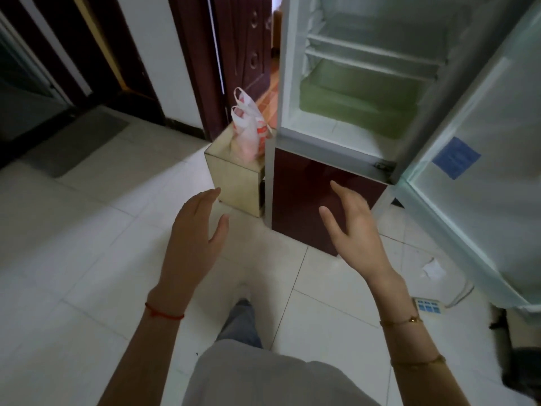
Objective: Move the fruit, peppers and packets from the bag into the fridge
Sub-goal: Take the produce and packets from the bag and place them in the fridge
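White floor tiles (87,244) filled the near and left part of the scene, with a grey mat (79,139) lying far left by a dark doorway. Moving right, the left hand (194,230) was held out over the floor, palm turned inward, fingers straight and loosely spread, gripping nothing; a red string bracelet (164,313) circled its wrist. Beyond it, a small cream box-shaped cabinet (234,183) stood just beside the fridge, and on its top sat the white and red thin plastic bag (248,127), handles standing upright, contents too blurred to name. That spot probably kept the bag within easy reach of the shelves. Further right, the right hand (349,224) mirrored the left, palm inward, fingers extended and relaxed, holding nothing, with thin gold-coloured bracelets (401,320) on the forearm. Both hands were near each other and well short of the bag, likely readied to reach for it. Behind them stood the white fridge with a dark red lower panel (325,200), its upper compartment exposed with white shelves (371,51) and a pale green drawer (360,101), nothing visible inside. At far right the white fridge door (483,171) hung wide open, leaving clear access for loading.
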A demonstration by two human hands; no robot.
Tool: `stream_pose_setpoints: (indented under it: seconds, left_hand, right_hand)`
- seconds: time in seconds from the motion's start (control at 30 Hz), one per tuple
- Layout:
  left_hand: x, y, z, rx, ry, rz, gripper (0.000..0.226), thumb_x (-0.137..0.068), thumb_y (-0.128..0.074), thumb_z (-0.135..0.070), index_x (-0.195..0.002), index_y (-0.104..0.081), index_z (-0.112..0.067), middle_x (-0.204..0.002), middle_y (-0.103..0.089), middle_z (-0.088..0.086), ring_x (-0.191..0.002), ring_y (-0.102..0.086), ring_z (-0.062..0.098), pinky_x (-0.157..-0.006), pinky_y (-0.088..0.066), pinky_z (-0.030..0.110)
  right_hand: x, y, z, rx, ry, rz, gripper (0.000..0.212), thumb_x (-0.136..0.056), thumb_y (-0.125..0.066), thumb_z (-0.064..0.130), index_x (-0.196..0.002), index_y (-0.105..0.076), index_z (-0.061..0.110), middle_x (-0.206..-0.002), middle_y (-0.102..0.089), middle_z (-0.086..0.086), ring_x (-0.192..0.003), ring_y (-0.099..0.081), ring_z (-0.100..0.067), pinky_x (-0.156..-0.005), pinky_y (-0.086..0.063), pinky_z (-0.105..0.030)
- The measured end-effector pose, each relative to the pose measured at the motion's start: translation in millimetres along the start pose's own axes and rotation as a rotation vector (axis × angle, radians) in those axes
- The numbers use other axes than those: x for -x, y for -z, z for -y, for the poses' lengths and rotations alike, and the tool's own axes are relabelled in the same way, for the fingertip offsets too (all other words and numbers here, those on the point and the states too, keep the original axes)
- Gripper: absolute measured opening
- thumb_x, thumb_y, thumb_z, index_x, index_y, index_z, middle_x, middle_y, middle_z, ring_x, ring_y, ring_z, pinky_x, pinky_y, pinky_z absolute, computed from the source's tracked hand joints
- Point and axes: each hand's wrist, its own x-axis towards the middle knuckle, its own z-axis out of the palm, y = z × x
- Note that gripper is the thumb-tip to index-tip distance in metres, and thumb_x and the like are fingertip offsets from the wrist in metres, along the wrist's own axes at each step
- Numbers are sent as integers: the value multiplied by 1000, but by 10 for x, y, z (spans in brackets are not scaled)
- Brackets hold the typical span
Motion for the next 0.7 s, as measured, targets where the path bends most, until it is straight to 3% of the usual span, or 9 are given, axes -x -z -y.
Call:
stream_pose_setpoints:
  seconds: [0.17, 0.37, 0.47, 0.7]
  left_hand:
    - [-465, -67, 437, 6, 97, 2, 48, -97, -56, -23, -142, -46, -12, -144, -51, 5, -135, -45, 19, -111, -31, 28]
    - [-1374, 46, 1088, -3, 125, -9, 48, -97, -55, -26, -143, -46, -13, -145, -50, 5, -135, -44, 18, -110, -29, 25]
    - [-1871, 131, 1396, -1, 116, 0, 47, -98, -54, -26, -142, -47, -12, -145, -51, 6, -135, -45, 20, -110, -29, 26]
    - [-2904, 66, 1976, 18, 86, 63, 54, -94, -45, -39, -142, -47, -12, -144, -52, 6, -134, -47, 19, -109, -34, 28]
  right_hand:
    - [-647, -451, 35, -41, 0, 74, 55, -99, -49, 39, -148, -38, 17, -148, -44, 0, -140, -32, -12, -113, -23, -23]
    - [-1668, -1068, 263, -77, 0, 104, 54, -98, -50, 39, -147, -39, 19, -148, -44, 1, -139, -34, -13, -113, -26, -26]
    - [-2206, -1375, 413, -81, 18, 98, 55, -97, -49, 43, -146, -40, 18, -147, -46, 0, -138, -37, -15, -115, -31, -35]
    - [-3181, -1895, 637, -137, -26, 79, 47, -100, -49, 36, -142, -45, 16, -135, -54, -2, -125, -44, -8, -102, -30, -21]
